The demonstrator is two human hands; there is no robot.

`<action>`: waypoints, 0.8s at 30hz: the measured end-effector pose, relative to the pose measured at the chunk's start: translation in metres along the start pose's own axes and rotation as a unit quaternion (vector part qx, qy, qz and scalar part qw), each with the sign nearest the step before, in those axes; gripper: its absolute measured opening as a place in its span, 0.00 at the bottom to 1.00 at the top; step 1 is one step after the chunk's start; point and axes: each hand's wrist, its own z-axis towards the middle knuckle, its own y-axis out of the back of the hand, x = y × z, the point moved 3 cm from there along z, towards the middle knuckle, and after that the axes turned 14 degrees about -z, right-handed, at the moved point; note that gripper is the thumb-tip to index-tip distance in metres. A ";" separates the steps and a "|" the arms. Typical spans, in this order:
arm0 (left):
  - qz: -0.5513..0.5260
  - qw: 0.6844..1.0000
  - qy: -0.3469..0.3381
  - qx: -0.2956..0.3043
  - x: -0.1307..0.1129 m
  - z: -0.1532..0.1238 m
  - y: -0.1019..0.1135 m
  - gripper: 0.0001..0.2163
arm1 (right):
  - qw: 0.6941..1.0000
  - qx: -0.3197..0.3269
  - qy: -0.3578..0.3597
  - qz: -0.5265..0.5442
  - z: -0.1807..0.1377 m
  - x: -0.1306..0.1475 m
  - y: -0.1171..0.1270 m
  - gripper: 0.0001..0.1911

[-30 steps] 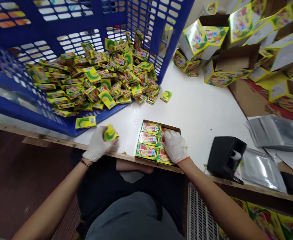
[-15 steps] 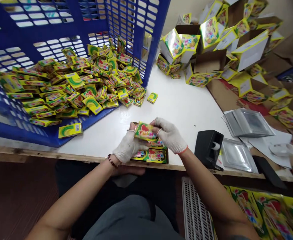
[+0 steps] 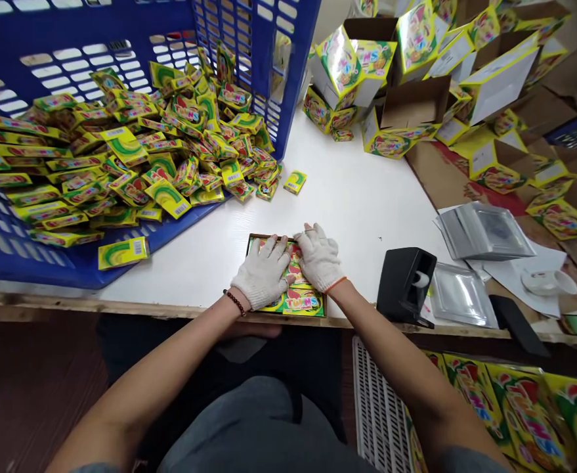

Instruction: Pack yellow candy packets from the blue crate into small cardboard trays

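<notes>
Both hands wear white knit gloves with bare fingertips. My left hand [image 3: 264, 270] lies flat, fingers spread, over small yellow-green packs [image 3: 302, 301] that fill a shallow open box [image 3: 325, 307] at the table's front edge. My right hand [image 3: 319, 257] rests on the box's right side, its fingers stretched over the far right packs. Neither hand grips anything. The gloves hide much of the packs in the far and left parts of the box. One loose pack [image 3: 295, 182] lies on the table beyond the hands.
A tipped blue crate [image 3: 170, 226] at left spills a heap of packs [image 3: 135, 151]. A black tape dispenser [image 3: 400, 282] stands at right, beside clear plastic trays [image 3: 485, 230]. Open printed cartons [image 3: 413, 112] pile up behind. A white slatted basket [image 3: 381, 401] sits below the table.
The pack held between both hands has gone down into the box. My fingers have let go, and both hands now lie spread on the packs. The view has shifted slightly.
</notes>
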 end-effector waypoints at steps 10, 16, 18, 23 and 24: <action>-0.050 0.994 -0.099 0.017 -0.021 0.026 0.000 0.22 | 0.923 -0.050 -0.105 0.365 -0.005 -0.069 -0.019 0.27; -0.034 0.991 -0.123 0.043 -0.029 0.044 -0.020 0.27 | 0.904 -0.012 -0.117 0.411 -0.009 -0.059 -0.036 0.25; -0.031 0.991 -0.117 0.049 -0.026 0.041 -0.024 0.27 | 0.904 -0.017 -0.129 0.407 -0.010 -0.058 -0.037 0.25; -0.026 0.992 -0.106 0.059 -0.024 0.041 -0.027 0.28 | 0.875 0.008 -0.161 0.457 -0.012 -0.052 -0.040 0.27; -0.023 0.992 -0.107 0.058 -0.025 0.042 -0.026 0.27 | 0.866 0.005 -0.176 0.468 -0.012 -0.049 -0.041 0.28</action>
